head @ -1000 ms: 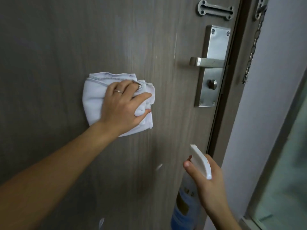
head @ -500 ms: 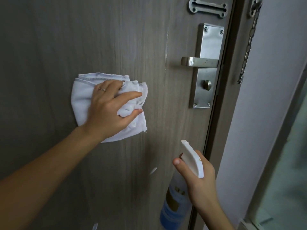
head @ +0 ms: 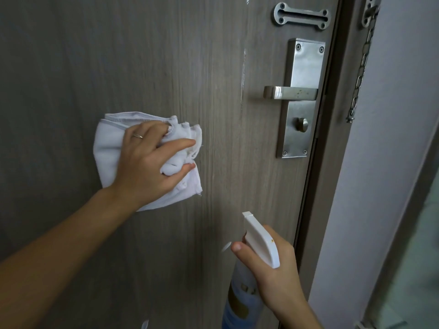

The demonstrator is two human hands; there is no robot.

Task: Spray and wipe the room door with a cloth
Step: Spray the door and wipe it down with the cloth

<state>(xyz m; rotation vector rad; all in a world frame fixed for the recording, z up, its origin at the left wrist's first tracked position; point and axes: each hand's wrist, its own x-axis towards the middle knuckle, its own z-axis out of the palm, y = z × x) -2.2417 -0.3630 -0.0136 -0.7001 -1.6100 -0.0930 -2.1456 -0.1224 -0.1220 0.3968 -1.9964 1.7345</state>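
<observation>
I was in the wiping step. My left hand [head: 145,167] lay spread over the bunched white cloth [head: 107,148], fingers [head: 175,144] curled loosely into its folds, pressing it flat against the door [head: 71,67]. My right hand [head: 273,274], lower and nearer the door's edge, was wrapped closed around the neck of the spray bottle [head: 260,241], its nozzle pointing at the door. A pale streak of spray [head: 242,74] ran down the wood up and to the right of my left fingertips, just short of the handle [head: 289,92]. I judged the next move was to carry the cloth over to that streak.
</observation>
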